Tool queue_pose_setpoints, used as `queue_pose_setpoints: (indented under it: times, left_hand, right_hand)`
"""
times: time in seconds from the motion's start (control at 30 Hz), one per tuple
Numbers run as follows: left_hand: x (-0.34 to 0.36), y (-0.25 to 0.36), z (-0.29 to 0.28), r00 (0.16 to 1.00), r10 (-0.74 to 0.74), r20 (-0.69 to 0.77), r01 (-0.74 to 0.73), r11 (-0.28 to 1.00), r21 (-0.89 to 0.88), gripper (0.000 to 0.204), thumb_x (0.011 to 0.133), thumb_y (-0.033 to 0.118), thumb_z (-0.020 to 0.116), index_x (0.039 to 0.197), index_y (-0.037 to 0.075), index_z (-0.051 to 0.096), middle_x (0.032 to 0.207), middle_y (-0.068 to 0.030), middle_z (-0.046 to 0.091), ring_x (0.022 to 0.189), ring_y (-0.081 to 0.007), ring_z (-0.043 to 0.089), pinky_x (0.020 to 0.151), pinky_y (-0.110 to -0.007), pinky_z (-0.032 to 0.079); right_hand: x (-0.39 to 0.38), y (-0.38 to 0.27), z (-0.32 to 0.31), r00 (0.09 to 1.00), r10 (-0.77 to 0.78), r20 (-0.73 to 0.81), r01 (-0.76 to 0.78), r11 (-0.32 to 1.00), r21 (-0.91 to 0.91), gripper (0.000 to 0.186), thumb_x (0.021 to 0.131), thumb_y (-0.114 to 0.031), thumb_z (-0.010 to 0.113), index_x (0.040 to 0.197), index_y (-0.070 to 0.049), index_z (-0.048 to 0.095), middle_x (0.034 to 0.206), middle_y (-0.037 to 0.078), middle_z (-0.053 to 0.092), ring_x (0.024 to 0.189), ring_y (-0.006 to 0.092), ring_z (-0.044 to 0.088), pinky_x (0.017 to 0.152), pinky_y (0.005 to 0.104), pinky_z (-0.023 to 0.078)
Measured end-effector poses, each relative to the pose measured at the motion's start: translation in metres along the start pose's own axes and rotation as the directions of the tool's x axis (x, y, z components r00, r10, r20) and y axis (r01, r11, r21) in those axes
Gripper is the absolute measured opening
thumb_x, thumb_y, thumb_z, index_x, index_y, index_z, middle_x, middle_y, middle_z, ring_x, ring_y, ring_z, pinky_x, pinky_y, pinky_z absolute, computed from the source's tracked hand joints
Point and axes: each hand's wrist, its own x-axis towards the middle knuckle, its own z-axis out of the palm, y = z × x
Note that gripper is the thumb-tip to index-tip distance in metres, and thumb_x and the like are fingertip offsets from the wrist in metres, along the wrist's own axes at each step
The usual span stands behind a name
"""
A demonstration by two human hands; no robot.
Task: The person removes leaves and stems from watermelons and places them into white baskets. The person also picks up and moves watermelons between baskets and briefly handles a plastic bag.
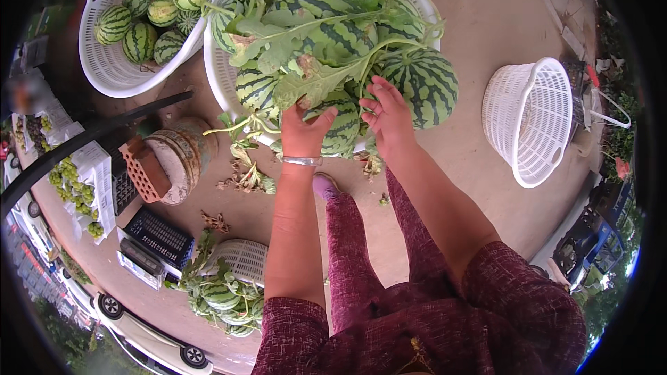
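Observation:
My left hand (303,132), with a silver bracelet at the wrist, reaches to the near side of a heaped white basket (217,73). Its thumb is spread beside a striped watermelon (340,128), and a large green leaf (316,87) with brown patches covers some fingertips. Just left of a big round watermelon (419,87), my right hand (390,114) has its fingers loosely bent and apart, with nothing visible in them. Vines and leaves lie across the pile, and a pale cut stem (243,125) pokes out at the left.
Another white basket (87,45) at the far left holds several small watermelons. A white basket (514,107) stands at the right. A red brick (146,170) rests on a worn bucket (189,142) at the left. More watermelons (222,298) spill from a tipped basket (243,260) at the lower left.

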Motion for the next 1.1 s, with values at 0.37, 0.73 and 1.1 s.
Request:
queue_pose_setpoints:
  times: [0.37,0.73,1.1]
  left_hand:
    - [-0.083,0.029,0.066,0.962,0.262,-0.074,-0.244,0.95,0.194,0.032,0.072,-0.012,0.066,0.1,0.005,0.068,0.113,-0.0107,0.062,0.103,-0.0219,0.06,0.087,-0.032,0.05]
    - [-0.1,0.077,0.118,0.945,0.327,0.014,-0.296,0.834,0.465,0.04,0.065,-0.015,0.066,0.099,0.006,0.067,0.107,-0.0091,0.064,0.098,-0.0258,0.061,0.085,-0.034,0.049]
    - [0.033,0.025,0.034,0.833,-0.502,-0.233,0.553,0.775,0.306,0.037,0.09,0.033,0.062,0.103,-0.001,0.06,0.088,-0.0073,0.067,0.06,-0.0134,0.061,0.05,-0.025,0.049]
  right_hand:
    - [-0.014,-0.038,-0.043,0.934,0.293,0.202,-0.289,0.956,-0.048,0.043,0.093,-0.014,0.052,0.135,-0.01,0.045,0.114,0.003,0.057,0.091,0.0121,0.057,0.075,0.0263,0.045]
    - [0.015,-0.064,-0.039,0.678,0.421,0.603,-0.46,0.882,-0.098,0.026,0.094,-0.011,0.055,0.12,-0.009,0.053,0.123,0.01,0.059,0.113,0.024,0.057,0.097,0.038,0.046]
    - [0.0,-0.08,-0.022,0.706,0.475,0.525,-0.464,0.87,-0.164,0.037,0.084,-0.005,0.056,0.121,-0.008,0.053,0.116,0.006,0.062,0.109,0.0193,0.057,0.097,0.039,0.041]
